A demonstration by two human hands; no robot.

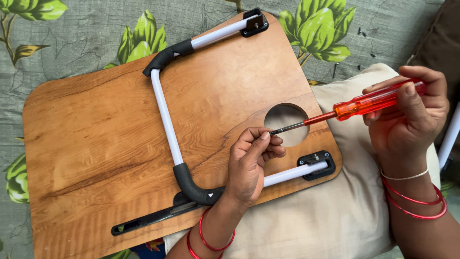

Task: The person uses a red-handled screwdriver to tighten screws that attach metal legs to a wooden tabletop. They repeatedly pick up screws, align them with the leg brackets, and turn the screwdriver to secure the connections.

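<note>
Over a wooden lap-table board [110, 144] lying underside up on a grey bedsheet with green leaf print [72, 33], both hands work a screwdriver [354, 106]. Right hand [412, 112] is closed around the translucent orange-red handle, thumb along the top, holding it nearly level with the tip pointing left and slightly down. Left hand [251, 160] has fingers curled, thumb and forefinger pinched together right at the screwdriver's dark metal tip; whether a screw sits between them can't be told, too small. The tip hovers at the left edge of the round cutout hole [286, 123] in the board.

White tube leg frame [165, 115], U-shaped with black corner sleeves, lies flat on the board. Its far end sits in a black bracket [254, 22] at the top edge; the near end sits in another black bracket [317, 164] by the right edge, just right of the left hand. Black slotted bar [148, 218] lies along the board's bottom edge. Cream cushion [335, 211] under the board's right side and under both wrists. Red bangles on both wrists.
</note>
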